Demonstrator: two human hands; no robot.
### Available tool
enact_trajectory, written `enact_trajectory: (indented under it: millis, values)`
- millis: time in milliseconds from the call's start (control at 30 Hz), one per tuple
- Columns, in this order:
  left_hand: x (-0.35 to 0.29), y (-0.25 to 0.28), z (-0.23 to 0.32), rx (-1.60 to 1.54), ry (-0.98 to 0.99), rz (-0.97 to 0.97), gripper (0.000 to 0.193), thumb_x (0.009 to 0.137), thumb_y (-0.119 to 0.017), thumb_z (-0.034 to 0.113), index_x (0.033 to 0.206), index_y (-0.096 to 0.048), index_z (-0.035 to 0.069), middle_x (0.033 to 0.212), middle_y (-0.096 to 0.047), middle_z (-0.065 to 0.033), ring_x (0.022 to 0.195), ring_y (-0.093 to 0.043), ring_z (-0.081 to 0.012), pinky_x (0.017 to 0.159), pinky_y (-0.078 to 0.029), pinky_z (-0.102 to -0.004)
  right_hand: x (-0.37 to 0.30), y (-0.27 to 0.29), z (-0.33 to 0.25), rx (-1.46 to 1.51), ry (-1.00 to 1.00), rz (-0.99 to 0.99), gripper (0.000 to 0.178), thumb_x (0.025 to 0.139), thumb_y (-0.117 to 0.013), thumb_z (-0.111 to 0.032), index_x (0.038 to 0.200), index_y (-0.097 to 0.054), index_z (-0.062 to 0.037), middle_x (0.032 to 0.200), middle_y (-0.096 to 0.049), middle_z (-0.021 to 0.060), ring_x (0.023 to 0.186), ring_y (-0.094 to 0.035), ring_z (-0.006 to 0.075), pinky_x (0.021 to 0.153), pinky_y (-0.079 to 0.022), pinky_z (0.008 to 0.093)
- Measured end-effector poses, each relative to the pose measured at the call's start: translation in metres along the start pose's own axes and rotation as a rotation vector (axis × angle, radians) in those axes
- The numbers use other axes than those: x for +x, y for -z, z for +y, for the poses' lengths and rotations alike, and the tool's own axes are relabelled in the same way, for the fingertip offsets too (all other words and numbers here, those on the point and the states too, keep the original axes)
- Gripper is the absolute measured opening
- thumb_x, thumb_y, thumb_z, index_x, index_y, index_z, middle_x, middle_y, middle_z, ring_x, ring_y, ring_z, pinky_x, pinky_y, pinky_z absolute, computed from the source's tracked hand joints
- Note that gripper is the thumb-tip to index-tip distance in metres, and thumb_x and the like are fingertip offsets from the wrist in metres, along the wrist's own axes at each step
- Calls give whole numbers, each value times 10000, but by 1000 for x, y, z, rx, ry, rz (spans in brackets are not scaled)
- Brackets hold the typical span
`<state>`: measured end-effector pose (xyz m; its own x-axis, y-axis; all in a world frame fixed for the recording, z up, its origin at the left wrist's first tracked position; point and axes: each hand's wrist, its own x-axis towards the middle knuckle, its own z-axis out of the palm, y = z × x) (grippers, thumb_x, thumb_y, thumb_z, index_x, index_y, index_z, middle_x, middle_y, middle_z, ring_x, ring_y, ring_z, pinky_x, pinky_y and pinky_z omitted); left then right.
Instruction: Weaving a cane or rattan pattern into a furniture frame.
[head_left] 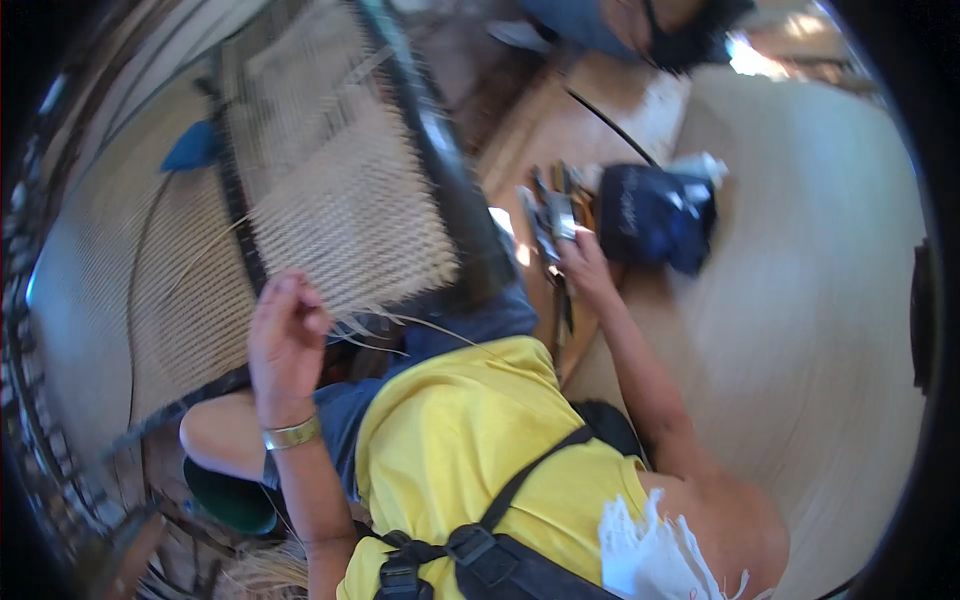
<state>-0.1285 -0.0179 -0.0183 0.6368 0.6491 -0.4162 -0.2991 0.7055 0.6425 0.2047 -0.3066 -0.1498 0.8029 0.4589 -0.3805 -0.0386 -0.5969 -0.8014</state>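
My left hand (287, 340) is raised at the near edge of a woven cane panel (350, 210), its fingers curled and pressed together. Whether a strand is pinched in them is too blurred to make out. Loose cane ends (385, 322) fray from the panel's corner beside that hand. Out to the right, my right hand (587, 268) has its fingers closed on a silver metal tool (561, 215), of a kind I cannot tell. That tool lies among several hand tools (538, 225) on a wooden board, just left of a dark blue bag (650, 215).
A dark frame bar (440, 150) runs along the panel's right side. Further left stretches another woven cane surface (180, 290) with a blue piece (192, 148) on it. A broad pale sheet (790, 300) fills the right side. Another person (620, 30) is at the top.
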Motion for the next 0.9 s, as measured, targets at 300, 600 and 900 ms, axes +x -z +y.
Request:
enact_trajectory:
  millis: [300, 600, 900]
  values:
    - [-9, -23, -12, 691, -50, -15, 181, 1022, -592, 136, 1091, -671, -11, 818, -678, -24, 677, -584, -40, 624, -481, -185, -16, 25, -97, -142, 118, -149, 441, 1086, -478, -345, 1439, -487, -80, 754, -545, -31, 560, -454, 37, 480, -385, 205]
    - [-39, 2, -12, 679, -128, 58, 180, 1029, -578, 129, 1110, -666, -6, 824, -671, -8, 683, -570, -34, 634, -474, -178, -92, -82, -207, 743, 44, -860, 214, 1030, -584, -157, 1227, -556, -78, 950, -637, 80, 714, -602, 163, 649, -498, 281]
    - [-80, 36, -12, 627, -184, 210, 169, 1009, -603, 126, 1070, -682, -10, 803, -676, -5, 683, -592, -37, 609, -484, -196, -111, -167, -227, 465, -42, -1131, 237, 1035, -592, -192, 1198, -529, -32, 948, -642, 64, 691, -601, 108, 610, -495, 237]
